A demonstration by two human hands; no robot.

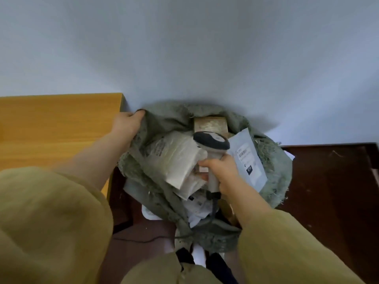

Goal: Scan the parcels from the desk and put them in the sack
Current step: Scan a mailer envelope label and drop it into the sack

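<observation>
Wooden worktop (51,124) far left, bare where visible. Left hand (127,124) at its corner, fingers clenched on the rim of the grey-green sack (272,160), which stands on the dark floor (328,181). Inside the sack: white padded parcel (174,158) on top, brown box (209,124) behind it. Right hand (223,173) over the sack's mouth, fingers wrapped round the scanner (211,140) handle. Pale blue mailer (248,158) lies against the sack's right wall.
</observation>
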